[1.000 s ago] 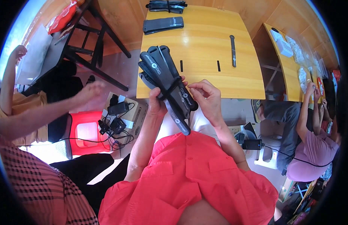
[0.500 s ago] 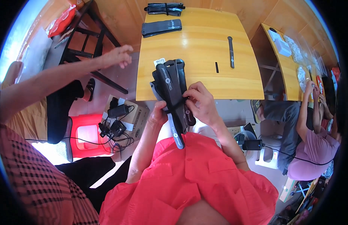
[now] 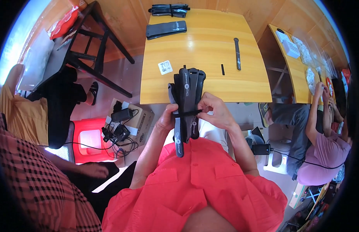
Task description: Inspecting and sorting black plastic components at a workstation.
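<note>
A bundle of dark grey storage straps [image 3: 192,91] hangs upright in front of my red shirt, just past the table's near edge. My left hand [image 3: 166,117] grips its left side, thumb in front. A narrow black band [image 3: 187,114] crosses the bundle. My right hand [image 3: 216,111] pinches this band's right end between thumb and fingers. On the table [image 3: 210,87] beyond lie a white printed label [image 3: 165,67], a short thin black strip [image 3: 223,69] and a single strap [image 3: 237,54].
At the table's far left are a stack of straps [image 3: 166,30] and a banded bundle [image 3: 170,11]. A cardboard box [image 3: 144,123] with adapters and cables stands by a red stool [image 3: 82,145]. One person sits close on my left; others work at a side table [image 3: 291,73] right.
The strap bundle has turned more upright and moved slightly right and nearer, uncovering the label. My right hand has drawn the band's end rightward. The left neighbour's arm has dropped from the table side.
</note>
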Tool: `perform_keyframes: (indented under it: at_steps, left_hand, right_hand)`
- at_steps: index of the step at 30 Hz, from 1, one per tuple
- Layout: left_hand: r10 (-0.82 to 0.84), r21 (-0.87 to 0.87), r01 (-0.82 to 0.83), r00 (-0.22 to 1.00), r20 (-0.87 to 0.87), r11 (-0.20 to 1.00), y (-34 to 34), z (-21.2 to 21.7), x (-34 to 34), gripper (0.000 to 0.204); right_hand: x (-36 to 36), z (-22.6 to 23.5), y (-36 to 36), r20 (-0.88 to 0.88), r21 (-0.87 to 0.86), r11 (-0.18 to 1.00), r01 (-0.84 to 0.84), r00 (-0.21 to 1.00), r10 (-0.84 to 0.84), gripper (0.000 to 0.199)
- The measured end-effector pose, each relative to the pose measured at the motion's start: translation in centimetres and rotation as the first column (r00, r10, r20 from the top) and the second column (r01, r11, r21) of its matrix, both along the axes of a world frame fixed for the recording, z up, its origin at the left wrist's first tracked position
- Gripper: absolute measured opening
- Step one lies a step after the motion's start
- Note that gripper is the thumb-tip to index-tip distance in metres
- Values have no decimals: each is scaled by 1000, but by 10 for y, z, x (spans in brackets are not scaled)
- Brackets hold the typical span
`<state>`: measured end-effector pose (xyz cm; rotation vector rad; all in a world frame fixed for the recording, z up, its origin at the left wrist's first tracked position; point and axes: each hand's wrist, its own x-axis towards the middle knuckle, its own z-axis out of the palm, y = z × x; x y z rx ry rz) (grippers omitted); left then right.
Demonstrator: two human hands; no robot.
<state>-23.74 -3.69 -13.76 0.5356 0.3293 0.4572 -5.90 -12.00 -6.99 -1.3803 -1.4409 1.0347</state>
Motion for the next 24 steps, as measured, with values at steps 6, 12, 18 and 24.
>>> perform_keyframes:
  at_steps: [6, 12, 18, 24]
  left_hand:
    - [-35, -30, 36, 999, 27, 999, -10, 1, 18, 65]
    - [-35, 8, 35, 997, 65, 999, -14, 12, 32, 63]
    - [-31, 46, 30, 999, 16, 998, -13, 1, 38, 59]
    - [-32, -17, 30, 989, -146, 999, -8, 10, 35, 50]
  right_hand:
    - [12, -6, -8, -454, -33, 997, -64, 890, 42, 15]
    - [18, -11, -11, -564, -37, 997, -71, 825, 38, 15]
    - [20, -9, -13, -679, -50, 997, -58, 734, 8, 16]
    - [26, -8, -12, -379, -106, 994, -24, 925, -18, 9]
